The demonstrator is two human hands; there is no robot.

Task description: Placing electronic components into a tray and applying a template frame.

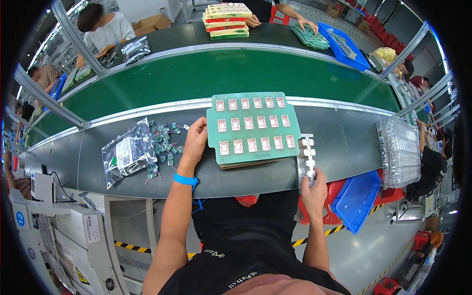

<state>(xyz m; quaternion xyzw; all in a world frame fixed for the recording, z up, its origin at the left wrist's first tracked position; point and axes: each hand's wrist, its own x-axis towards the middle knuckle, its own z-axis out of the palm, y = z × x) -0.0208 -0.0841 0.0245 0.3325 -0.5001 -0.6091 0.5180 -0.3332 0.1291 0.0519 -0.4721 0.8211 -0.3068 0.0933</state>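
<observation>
A pale green fixture board (254,115) with three rows of pinkish-white recessed pockets sits in front of me, on top of other boards. My left hand (196,142), a blue strap round its wrist, is closed on the board's left edge, its thumb and some fingertips hidden. Just right of the board, a greyish clear strip (303,164) bearing a row of small white parts (309,157) lies near the bench's front edge. Thumb and fingers of my right hand (314,191) pinch the near end of this strip.
Left of the board are a silver bag (129,153) and a heap of small green circuit boards (164,142). Clear plastic trays (399,152) are stacked far right; a blue bin (356,201) stands below the bench edge. Beyond the green conveyor (236,73), other people work.
</observation>
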